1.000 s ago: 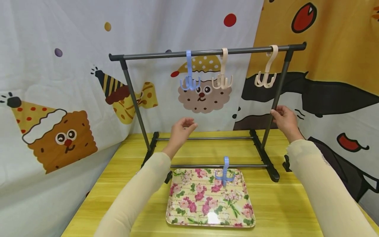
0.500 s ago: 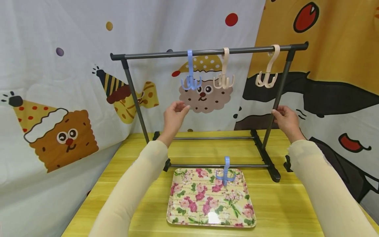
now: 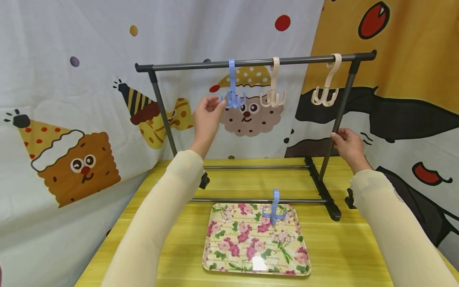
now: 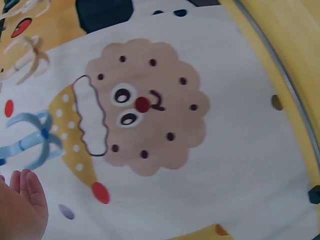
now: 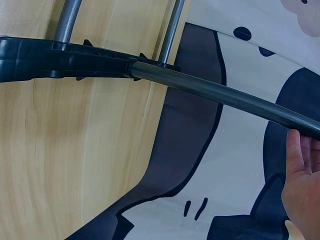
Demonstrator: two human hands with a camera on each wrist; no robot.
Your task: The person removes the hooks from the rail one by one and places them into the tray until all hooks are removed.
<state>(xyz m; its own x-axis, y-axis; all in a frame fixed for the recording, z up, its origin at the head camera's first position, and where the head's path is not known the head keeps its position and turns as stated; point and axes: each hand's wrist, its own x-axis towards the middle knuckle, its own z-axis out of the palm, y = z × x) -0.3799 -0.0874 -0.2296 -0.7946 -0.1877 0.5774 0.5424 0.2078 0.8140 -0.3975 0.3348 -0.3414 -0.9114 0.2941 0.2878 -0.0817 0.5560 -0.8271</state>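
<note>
On the top bar of a dark metal garment rack hang a blue four-claw hook, a beige claw hook and another beige claw hook near the right end. My left hand is raised just left of the blue hook's claws, fingers loosely bent, holding nothing. In the left wrist view its fingertips lie close to the hanging blue hook; contact cannot be told. With thumb and fingertips my right hand holds the rack's right post. A second blue claw hook lies on a floral tray.
The rack's black foot stands on a yellow wood-grain table, at the right. Low crossbars run just behind the tray. A cartoon-printed cloth hangs close behind the rack.
My left hand has risen from below the bar up to the side of the hanging blue hook. The right hand stays at the post, and the hooks have not moved on the rack.
</note>
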